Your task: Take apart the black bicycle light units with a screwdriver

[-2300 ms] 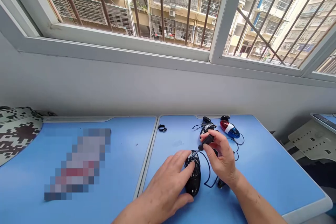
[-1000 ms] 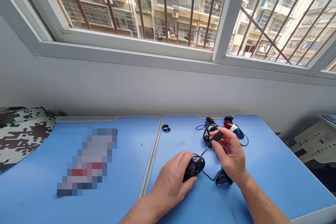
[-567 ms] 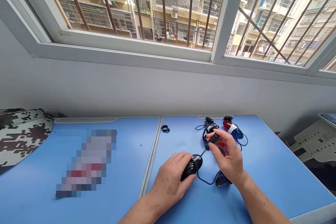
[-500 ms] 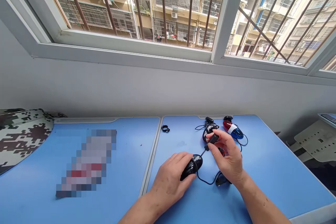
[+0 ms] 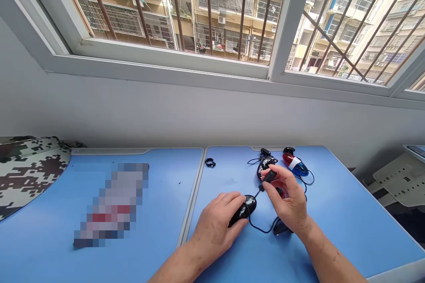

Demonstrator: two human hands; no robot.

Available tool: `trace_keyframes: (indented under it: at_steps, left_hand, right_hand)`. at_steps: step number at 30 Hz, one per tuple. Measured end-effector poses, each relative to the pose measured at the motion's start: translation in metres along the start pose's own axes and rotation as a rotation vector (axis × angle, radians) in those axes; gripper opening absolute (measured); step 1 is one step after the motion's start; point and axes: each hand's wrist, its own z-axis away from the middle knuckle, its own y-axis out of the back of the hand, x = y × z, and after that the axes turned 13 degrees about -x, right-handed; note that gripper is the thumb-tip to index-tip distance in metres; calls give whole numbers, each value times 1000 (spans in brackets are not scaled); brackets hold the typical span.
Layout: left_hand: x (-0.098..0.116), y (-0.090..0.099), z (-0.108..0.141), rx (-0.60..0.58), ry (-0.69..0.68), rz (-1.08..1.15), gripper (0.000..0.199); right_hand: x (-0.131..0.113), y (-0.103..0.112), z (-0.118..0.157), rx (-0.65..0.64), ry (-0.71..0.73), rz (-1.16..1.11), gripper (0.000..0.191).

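My left hand (image 5: 215,221) is wrapped around a glossy black oval device (image 5: 249,205) that rests on the table. A thin cable comes out of the device's far end, and another stretch loops to the right. Between the thumb and fingers of my right hand (image 5: 292,201) is a small black plug-like piece (image 5: 271,176) on the cable, held just above the table. Its exact kind I cannot make out. Under my right wrist lies a black coiled cable with a small block (image 5: 279,226), partly hidden. A red round part (image 5: 281,191) shows behind my right fingers.
Behind my right hand lie a black-and-white patterned device (image 5: 264,166) with a cable and a red-and-blue oval light (image 5: 295,164). A black ring clamp (image 5: 210,162) sits near the seam of the blue table (image 5: 159,212). A blurred-out flat packet (image 5: 114,203) and a camouflage cloth (image 5: 29,172) are left.
The view has shifted very slightly. Both hands keep their hold, and nothing else has visibly moved.
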Motion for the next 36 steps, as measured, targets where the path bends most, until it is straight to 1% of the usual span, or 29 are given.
trace_keyframes:
  at_steps: [8, 16, 21, 23, 28, 31, 36]
  left_hand:
    - [-1, 0, -1, -9, -8, -4, 36]
    - [1, 1, -1, -26, -20, -12, 35]
    - [0, 1, -1, -27, -32, -18, 34]
    - [0, 1, -1, -19, -36, -15, 35]
    - [0, 0, 0, -10, -36, -6, 34]
    - [-2, -2, 0, -10, -39, 3, 33]
    - [-4, -4, 0, -6, -45, -2, 33]
  right_hand:
    - [1, -2, 0, -14, 29, 32, 43]
    - [2, -1, 0, -56, 18, 14, 44]
    - [2, 0, -4, -33, 48, 53, 37]
    - [2, 1, -5, -29, 59, 60, 37]
    - [-1, 3, -5, -86, 92, 57, 41]
    - [-2, 3, -5, -100, 102, 56, 44]
    - [0, 0, -2, -116, 111, 55, 40]
